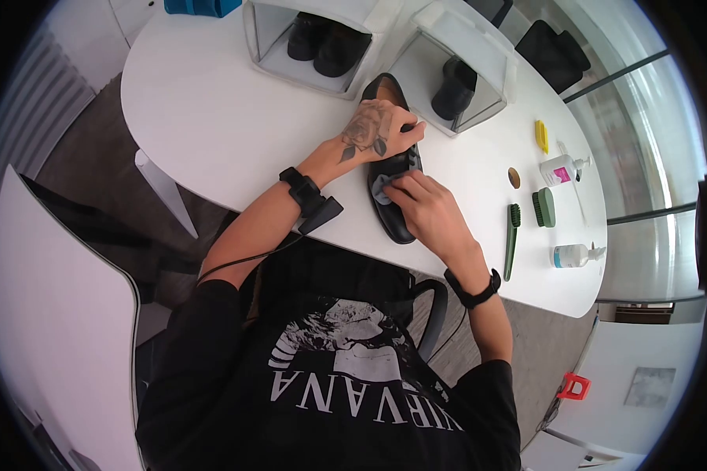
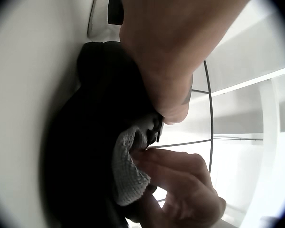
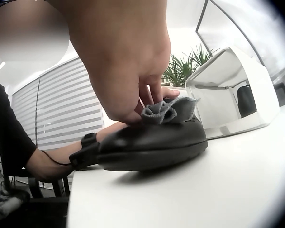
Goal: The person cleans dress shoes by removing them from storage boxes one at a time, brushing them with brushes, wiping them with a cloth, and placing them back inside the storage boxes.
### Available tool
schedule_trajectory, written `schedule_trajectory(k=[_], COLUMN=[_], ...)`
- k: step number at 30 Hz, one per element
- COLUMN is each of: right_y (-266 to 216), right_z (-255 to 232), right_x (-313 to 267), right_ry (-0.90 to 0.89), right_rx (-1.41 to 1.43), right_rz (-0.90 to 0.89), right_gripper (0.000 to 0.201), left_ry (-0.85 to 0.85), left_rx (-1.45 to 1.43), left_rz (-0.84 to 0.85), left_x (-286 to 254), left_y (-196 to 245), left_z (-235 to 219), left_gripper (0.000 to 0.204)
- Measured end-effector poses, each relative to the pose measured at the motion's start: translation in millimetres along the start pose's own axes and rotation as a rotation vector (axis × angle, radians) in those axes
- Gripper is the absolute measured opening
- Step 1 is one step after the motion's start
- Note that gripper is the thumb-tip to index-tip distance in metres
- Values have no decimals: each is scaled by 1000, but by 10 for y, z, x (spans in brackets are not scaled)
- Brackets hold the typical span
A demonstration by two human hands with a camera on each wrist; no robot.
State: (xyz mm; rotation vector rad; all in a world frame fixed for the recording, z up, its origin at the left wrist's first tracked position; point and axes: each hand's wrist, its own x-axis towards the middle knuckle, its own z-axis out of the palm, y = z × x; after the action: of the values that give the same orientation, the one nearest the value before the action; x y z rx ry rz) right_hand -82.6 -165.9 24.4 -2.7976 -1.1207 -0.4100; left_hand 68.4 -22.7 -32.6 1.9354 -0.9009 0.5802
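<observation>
A black leather lace-up shoe (image 1: 393, 224) with a tan insole lies on the white table, its toe pointing toward the person's body. Across its upper, near the opening, the left hand (image 1: 375, 129) grips the shoe, fingers bent over the far side. The right hand (image 1: 432, 210) pinches a bunched grey cloth (image 1: 380, 188) against the front of the shoe. In the left wrist view the cloth (image 2: 127, 166) shows a ribbed weave. From the right wrist the cloth (image 3: 168, 111) appears folded on top of the shoe's toe (image 3: 152, 145). The shoe's middle is partly hidden under the left hand.
Two clear-fronted white boxes (image 1: 385, 17) (image 1: 495, 106) holding black shoes stand beyond the hands. To the right lie a green long-handled brush (image 1: 511, 243), a green block brush (image 1: 543, 207), a yellow item (image 1: 541, 136), a round tin (image 1: 514, 177) and pump bottles (image 1: 559, 170) (image 1: 575, 255).
</observation>
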Motion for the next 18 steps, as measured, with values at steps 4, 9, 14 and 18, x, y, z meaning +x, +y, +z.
schedule_trajectory(k=[4,9,14,18], right_y=[-168,-211,8,148], right_z=[-190,-238,-15,83], right_x=[-237,-370,-159,-122], right_ry=[-103,-38,35,135], right_rx=[25,133,52,69], right_rz=[95,204,228,218], right_gripper=[39,37,31,25], left_ry=[12,-171,-115,-195], left_rx=[27,-31,-50,13], left_rz=[36,-142,-91,-97], left_x=[-70,64,66,76], left_y=[38,122,201,128], left_z=[-20,-59,-135,-95], left_gripper=[39,41,42,43])
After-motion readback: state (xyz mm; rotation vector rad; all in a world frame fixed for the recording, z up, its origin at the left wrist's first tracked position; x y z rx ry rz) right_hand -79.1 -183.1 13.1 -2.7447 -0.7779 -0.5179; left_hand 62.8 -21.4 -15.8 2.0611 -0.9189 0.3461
